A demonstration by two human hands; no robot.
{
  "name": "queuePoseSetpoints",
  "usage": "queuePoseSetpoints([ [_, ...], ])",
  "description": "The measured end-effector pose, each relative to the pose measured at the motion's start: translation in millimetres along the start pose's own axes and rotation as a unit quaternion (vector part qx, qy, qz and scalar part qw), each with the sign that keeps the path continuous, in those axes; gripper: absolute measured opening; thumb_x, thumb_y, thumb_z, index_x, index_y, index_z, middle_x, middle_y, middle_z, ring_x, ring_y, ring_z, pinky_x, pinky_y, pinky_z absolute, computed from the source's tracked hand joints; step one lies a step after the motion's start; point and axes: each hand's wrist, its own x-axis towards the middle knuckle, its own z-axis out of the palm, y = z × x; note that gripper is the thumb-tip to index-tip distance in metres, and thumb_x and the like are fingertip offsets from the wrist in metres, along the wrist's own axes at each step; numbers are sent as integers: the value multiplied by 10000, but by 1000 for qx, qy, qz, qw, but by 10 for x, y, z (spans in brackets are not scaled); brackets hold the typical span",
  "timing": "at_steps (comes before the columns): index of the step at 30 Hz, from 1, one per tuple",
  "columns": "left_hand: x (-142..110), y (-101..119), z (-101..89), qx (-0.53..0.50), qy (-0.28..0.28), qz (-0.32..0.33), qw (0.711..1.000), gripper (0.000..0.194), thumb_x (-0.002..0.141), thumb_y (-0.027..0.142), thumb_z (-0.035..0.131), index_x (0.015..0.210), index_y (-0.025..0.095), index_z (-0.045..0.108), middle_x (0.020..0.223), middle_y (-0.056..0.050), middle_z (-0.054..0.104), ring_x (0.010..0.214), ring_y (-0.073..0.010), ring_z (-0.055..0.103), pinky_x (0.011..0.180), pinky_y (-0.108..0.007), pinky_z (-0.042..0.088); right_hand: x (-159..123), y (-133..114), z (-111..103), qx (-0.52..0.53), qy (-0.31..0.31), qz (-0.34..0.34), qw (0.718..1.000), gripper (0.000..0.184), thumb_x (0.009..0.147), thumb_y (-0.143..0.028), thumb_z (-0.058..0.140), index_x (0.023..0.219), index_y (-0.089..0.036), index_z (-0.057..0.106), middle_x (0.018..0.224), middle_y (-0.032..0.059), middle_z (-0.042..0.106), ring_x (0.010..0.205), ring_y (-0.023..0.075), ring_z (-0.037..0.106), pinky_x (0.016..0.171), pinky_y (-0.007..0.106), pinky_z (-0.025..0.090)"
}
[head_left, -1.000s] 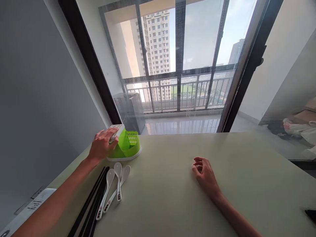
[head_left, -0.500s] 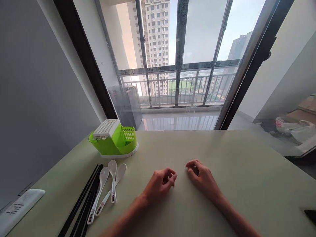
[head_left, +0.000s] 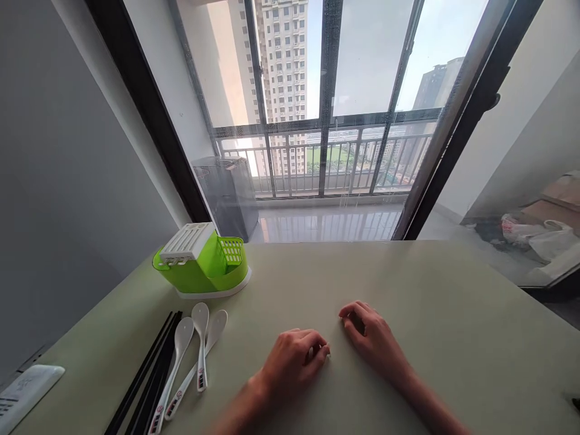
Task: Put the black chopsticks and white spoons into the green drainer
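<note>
My left hand (head_left: 296, 359) rests on the pale table, fingers loosely curled and the thumb's tip close to the fingertips. I make out nothing in it. To its right lies my right hand (head_left: 371, 335), also bent loosely, with a gap between thumb and fingers and nothing visible inside. Left of my hands are three white spoons with printed handle ends: one in front (head_left: 183, 338), one in the middle (head_left: 200, 347) and one lying slantwise beneath (head_left: 216, 326). Black chopsticks (head_left: 147, 371) lie beside and partly under them. Behind stands a green and white utensil holder (head_left: 203, 275).
The pale table (head_left: 444, 302) reaches to a glass door with a dark frame (head_left: 457, 133). A white, long object (head_left: 29, 389) lies at the left edge. A dark object (head_left: 576, 403) is cut off at the right edge. Bags (head_left: 550, 241) sit beyond the glass.
My left hand has moved slightly down and right, its thumb and fingertips closer together. My right hand stays nearly in place. The view has shifted slightly; the spoons and holder lie as before.
</note>
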Motion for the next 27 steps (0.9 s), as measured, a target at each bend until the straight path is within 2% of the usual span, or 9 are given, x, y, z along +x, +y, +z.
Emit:
queuePoseSetpoints([
  [8, -4, -2, -2, 14, 8, 4, 1000, 178, 954, 336, 563, 907, 260, 716, 793, -15, 737, 726, -177, 655, 767, -306, 480, 3, 1, -1, 0, -6, -4, 1000, 177, 919, -299, 481, 909, -252, 651, 913, 37, 687, 887, 229, 630, 792, 346, 490],
  [14, -21, 20, -3, 27, 19, 18, 999, 174, 956, 265, 551, 909, 225, 714, 794, 9, 732, 727, -145, 644, 754, -258, 452, 2, -62, -37, 7, -21, 7, 1000, 174, 933, -290, 465, 917, -236, 630, 931, 44, 675, 913, 225, 609, 849, 360, 462],
  [27, -20, 21, -9, 34, 25, 25, 999, 164, 955, 254, 559, 904, 211, 709, 777, 16, 721, 710, -131, 632, 739, -240, 439, 7, -35, -15, 11, -24, 12, 1000, 187, 930, -310, 461, 914, -235, 632, 938, 59, 672, 918, 231, 605, 827, 353, 464],
])
